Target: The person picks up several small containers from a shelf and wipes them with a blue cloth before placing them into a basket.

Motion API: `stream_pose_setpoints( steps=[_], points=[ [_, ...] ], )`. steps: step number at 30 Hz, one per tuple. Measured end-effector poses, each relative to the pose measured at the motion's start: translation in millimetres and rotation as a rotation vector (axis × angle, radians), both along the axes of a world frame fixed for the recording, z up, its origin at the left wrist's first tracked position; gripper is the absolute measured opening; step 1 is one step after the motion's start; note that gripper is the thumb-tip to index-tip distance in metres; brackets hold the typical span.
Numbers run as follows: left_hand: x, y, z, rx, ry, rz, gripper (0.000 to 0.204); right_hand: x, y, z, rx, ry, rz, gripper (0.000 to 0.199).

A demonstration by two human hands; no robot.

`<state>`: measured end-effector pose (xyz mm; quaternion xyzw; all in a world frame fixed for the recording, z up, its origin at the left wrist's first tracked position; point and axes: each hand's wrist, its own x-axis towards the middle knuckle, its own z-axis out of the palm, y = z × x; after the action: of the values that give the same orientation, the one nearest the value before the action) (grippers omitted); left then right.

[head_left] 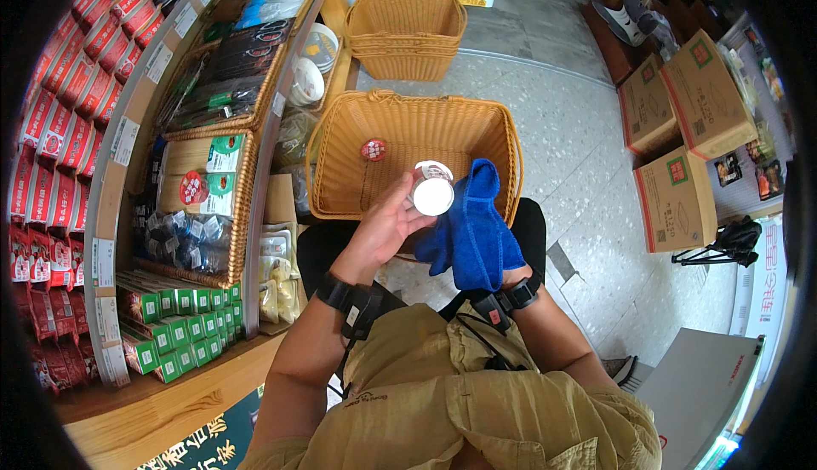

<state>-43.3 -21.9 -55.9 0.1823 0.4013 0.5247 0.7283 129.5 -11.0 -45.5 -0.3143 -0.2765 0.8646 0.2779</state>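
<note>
In the middle, my left hand [387, 225] is closed around a small round container [434, 197], its plain white end facing up and a printed side showing beyond. Just to the right, a blue cloth [482, 236] with stitched edges drapes over my right hand [514, 276] and against the container. The cloth covers the fingers of that hand, which grip it from beneath. Both hands are over the near side of a yellow-brown wicker basket [338, 159]. Inside the basket lies one small container with a red round top [373, 149].
Shelves at left hold red-labelled tubs [59, 129], a wicker tray [248, 214] of packets and green boxes [183, 334]. Stacked baskets [407, 31] stand ahead. Cardboard boxes [677, 202] are at right, near a grey panel [702, 393].
</note>
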Motion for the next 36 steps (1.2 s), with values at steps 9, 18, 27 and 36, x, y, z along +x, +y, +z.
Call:
stream_pose_setpoints(
  steps=[9, 18, 27, 36],
  points=[
    [-3, 3, -9, -0.011, 0.003, -0.041, 0.046, 0, 3, -3, 0.019, 0.002, 0.061, 0.065],
    [-5, 1, -12, -0.012, 0.049, -0.026, 0.049, -2, 3, -12, -0.043, 0.016, 0.081, 0.062],
    [-6, -4, -8, -0.012, 0.071, -0.007, 0.045, -4, -2, 2, -0.049, -0.006, 0.068, 0.065],
    [-5, -11, -3, -0.001, 0.065, -0.012, 0.043, -1, -10, 8, -0.01, 0.015, 0.09, 0.065]
  ],
)
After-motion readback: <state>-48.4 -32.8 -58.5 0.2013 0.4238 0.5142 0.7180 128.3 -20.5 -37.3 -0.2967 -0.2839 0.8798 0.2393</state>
